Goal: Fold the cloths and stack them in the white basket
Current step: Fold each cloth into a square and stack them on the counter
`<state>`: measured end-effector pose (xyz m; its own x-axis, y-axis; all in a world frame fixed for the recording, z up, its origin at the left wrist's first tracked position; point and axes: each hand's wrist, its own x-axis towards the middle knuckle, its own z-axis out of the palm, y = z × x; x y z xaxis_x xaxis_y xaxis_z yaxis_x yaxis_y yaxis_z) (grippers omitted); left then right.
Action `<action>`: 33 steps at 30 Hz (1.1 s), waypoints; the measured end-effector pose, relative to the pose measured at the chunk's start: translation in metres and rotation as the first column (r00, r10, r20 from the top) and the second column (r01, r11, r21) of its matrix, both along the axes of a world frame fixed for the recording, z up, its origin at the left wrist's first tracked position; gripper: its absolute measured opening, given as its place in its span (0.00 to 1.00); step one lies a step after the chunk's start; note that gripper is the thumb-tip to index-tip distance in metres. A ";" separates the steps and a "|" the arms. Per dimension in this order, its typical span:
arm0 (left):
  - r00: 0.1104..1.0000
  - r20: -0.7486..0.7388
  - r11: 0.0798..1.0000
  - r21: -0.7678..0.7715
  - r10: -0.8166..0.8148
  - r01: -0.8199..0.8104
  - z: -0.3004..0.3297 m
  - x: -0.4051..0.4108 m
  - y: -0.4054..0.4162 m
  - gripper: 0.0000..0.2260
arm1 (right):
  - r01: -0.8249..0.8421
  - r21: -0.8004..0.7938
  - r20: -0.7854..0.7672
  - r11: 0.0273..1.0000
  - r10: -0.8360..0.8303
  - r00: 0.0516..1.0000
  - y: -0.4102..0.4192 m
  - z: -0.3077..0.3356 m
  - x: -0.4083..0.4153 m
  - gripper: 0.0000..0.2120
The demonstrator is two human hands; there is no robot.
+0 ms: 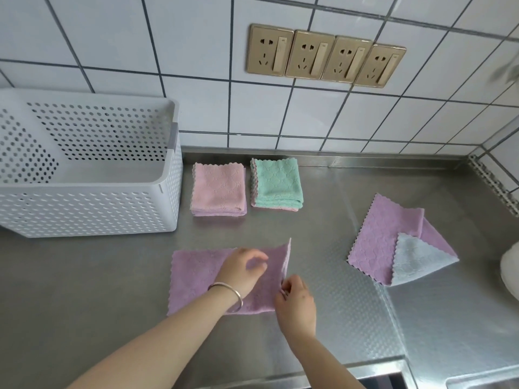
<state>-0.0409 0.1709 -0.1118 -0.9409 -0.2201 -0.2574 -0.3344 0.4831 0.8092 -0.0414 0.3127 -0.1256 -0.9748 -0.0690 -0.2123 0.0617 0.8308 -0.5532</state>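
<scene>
Your right hand (295,299) pinches the purple cloth (196,279) at its raised right edge; your left hand (243,269) hovers over it, fingers loosely curled, grasping nothing. Bare steel counter (337,318) lies rightward. 2 folded stacks sit beside the white basket (84,209).

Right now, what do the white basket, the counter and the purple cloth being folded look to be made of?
White basket: moulded plastic by the look, matte, with walls perforated in regular rows.
Counter: seemingly stainless steel, brushed grey sheen; part of it bears an embossed dot pattern.
Purple cloth: probably microfibre or a similar soft fleece, with fuzzy quilted texture and zigzag-cut edges. The right hand pinches its raised edge.
</scene>
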 end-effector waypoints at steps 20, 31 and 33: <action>0.867 0.274 0.861 0.188 0.416 -0.472 0.006 -0.005 -0.010 0.05 | -0.520 0.123 -0.434 0.845 0.517 0.738 -0.044 -0.003 0.023 0.08; 0.932 -0.177 0.837 -0.411 0.316 -0.362 0.016 0.027 -0.040 0.07 | -0.496 0.182 -0.329 0.849 0.528 0.783 -0.040 -0.020 0.019 0.28; 0.940 -0.209 0.814 -0.472 0.270 -0.339 0.017 0.033 -0.046 0.09 | -0.520 0.242 -0.234 0.819 0.569 0.788 -0.041 -0.026 0.019 0.33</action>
